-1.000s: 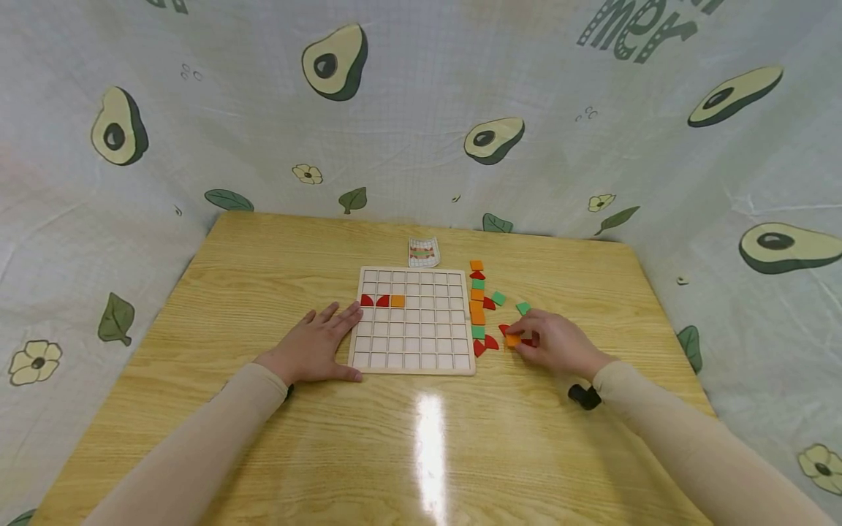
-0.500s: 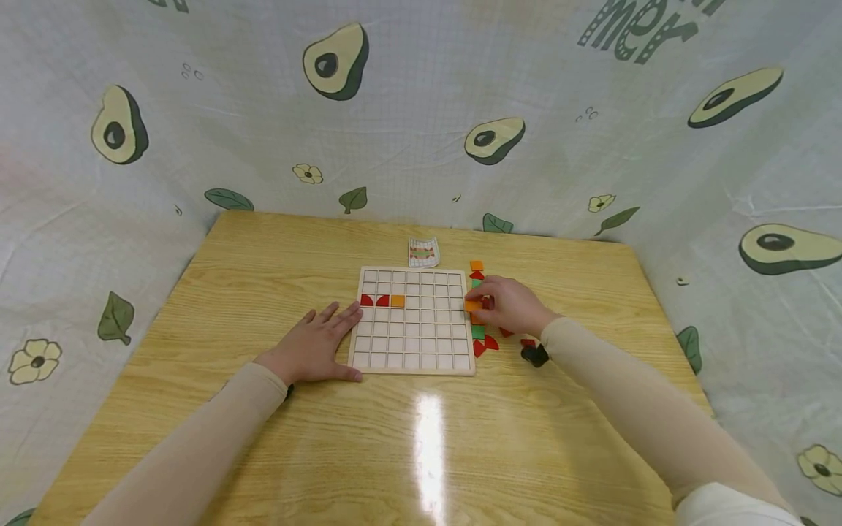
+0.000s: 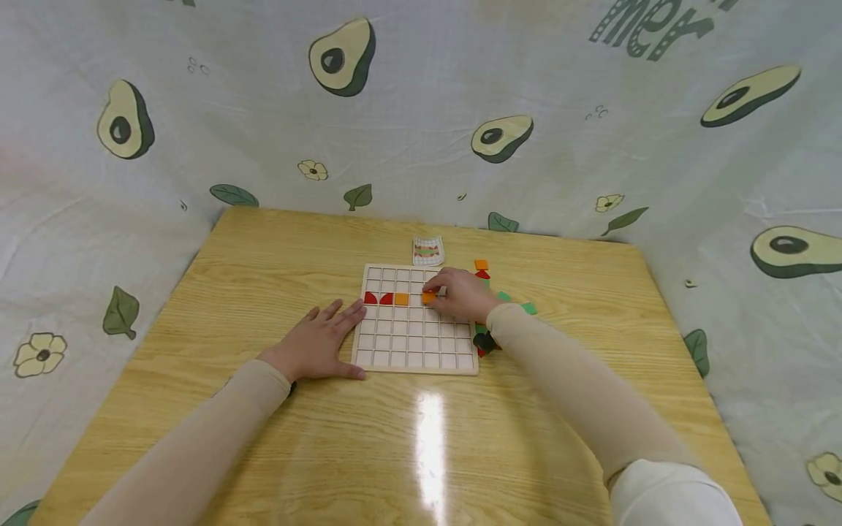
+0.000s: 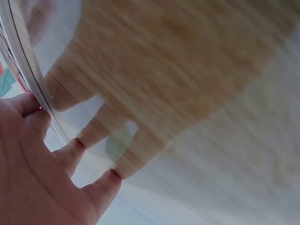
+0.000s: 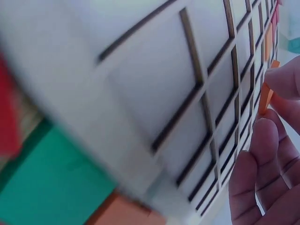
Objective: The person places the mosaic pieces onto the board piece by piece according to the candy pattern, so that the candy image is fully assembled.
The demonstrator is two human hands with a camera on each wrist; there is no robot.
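Note:
A pale wooden grid board (image 3: 395, 343) lies on the table. In its third row from the back sit two red quarter-circle tiles (image 3: 387, 299) and an orange square tile (image 3: 401, 299). My right hand (image 3: 463, 294) pinches another orange square tile (image 3: 430, 298) between thumb and fingers, close over that same row, one cell apart from the placed orange one; the right wrist view shows the pinched orange tile (image 5: 266, 97) tilted near the grid. My left hand (image 3: 319, 343) lies spread at the board's left edge, fingertips at its rim and on the table.
A small printed pattern card (image 3: 428, 251) lies behind the board. Along the board's right side are loose tiles, among them an orange square (image 3: 482, 264) and a green square (image 3: 529, 308), partly hidden by my right arm. A patterned cloth (image 3: 421, 109) rises behind the table.
My right hand first picks up an orange tile from the loose tiles at the right, then carries it left over the board. My left hand stays put.

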